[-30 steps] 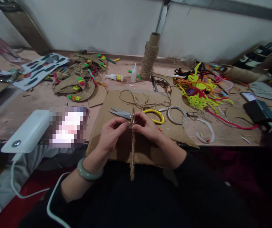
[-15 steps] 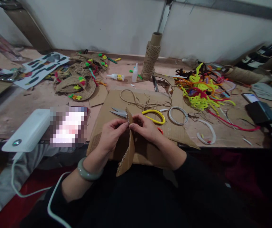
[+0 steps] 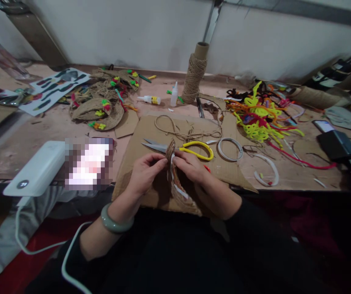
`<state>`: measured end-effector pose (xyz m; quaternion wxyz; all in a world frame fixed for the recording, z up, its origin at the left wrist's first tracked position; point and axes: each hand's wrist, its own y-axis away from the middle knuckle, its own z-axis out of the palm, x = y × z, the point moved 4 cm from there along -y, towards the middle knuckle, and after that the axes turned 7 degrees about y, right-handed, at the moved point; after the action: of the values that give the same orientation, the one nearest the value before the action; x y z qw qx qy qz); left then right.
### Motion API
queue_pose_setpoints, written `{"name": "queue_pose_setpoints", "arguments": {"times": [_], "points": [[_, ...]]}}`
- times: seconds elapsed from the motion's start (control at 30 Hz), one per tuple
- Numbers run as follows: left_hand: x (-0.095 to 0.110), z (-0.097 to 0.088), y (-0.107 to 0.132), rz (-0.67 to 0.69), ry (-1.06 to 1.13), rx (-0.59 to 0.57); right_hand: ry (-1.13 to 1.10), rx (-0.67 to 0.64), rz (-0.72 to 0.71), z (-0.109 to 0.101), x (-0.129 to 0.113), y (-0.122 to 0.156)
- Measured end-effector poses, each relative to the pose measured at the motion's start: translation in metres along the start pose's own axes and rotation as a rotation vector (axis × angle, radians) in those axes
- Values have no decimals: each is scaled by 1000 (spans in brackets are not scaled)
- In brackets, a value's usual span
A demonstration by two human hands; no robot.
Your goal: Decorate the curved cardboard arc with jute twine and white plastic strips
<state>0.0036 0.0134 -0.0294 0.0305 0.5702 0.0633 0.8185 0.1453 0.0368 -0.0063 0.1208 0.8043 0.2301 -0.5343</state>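
Note:
Between my two hands, above a cardboard sheet (image 3: 143, 128), is a curved cardboard piece (image 3: 180, 195) covered in brown twine, with a white strip along its edge. My left hand (image 3: 141, 173) pinches the left side of its upper end with thumb and forefinger. My right hand (image 3: 192, 169) grips it from the right, its fingers partly hidden behind the piece. Just beyond the hands lie scissors (image 3: 154, 146) with a yellow handle. A roll of tape (image 3: 229, 149) and a loop of loose twine (image 3: 175, 130) rest beside them on the sheet.
A twine spool (image 3: 194, 75) stands at the back near two small glue bottles (image 3: 174, 94). Twine-covered pieces (image 3: 102, 112) with coloured trims lie left, pipe cleaners (image 3: 258, 118) right. A phone (image 3: 89, 163) and white power bank (image 3: 36, 167) sit at the left front edge.
The piece has been turned over: its plain cardboard face showed before, and now its twine-covered side with the white strip shows. Both hands stay in nearly the same place.

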Motion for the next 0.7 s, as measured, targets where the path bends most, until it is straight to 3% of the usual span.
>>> {"name": "queue_pose_setpoints", "arguments": {"times": [0.17, 0.33, 0.57, 0.7], "points": [[2, -3, -2, 61, -104, 63, 129, 56, 13, -5, 3, 2], [4, -7, -5, 143, -149, 115, 73, 55, -6, -6, 5, 3], [2, 1, -4, -64, 34, -55, -140, 18, 34, -3, 7, 4], [2, -2, -6, -122, 188, 21, -315, 1, 186, -15, 11, 3]]}}
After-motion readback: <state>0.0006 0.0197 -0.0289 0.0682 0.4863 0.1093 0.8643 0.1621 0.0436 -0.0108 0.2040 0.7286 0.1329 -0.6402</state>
